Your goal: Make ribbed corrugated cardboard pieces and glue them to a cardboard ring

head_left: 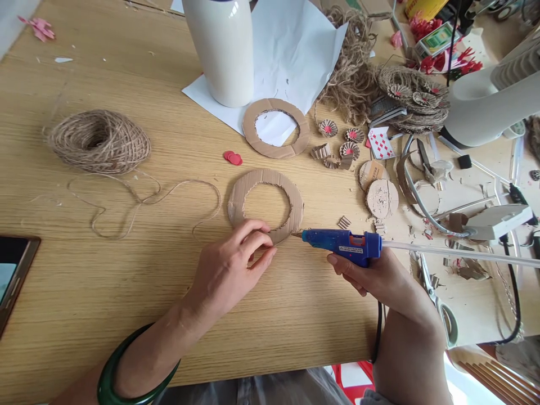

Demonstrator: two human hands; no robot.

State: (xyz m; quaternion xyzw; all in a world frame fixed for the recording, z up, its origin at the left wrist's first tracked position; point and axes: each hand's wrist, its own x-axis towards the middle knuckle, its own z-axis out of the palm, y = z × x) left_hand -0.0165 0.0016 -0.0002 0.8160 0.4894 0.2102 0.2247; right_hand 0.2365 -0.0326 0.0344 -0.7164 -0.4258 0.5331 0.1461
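A cardboard ring [265,202] lies flat on the wooden table [105,281]. My left hand [230,267] pinches the ring's near edge with fingers closed. My right hand [379,278] grips a blue hot glue gun [343,244], whose nozzle touches the ring's near right rim. A clear glue stick [459,254] sticks out of the gun's back. A loose strand of jute twine [169,194] runs from a twine ball [99,140] toward the ring.
A second cardboard ring [276,128] lies on white paper [295,50] beside a white bottle [221,48]. Small paper rosettes [340,146], cardboard discs [382,197], scissors [439,298], jute scraps and a fan crowd the right. A phone [12,270] lies at the left edge.
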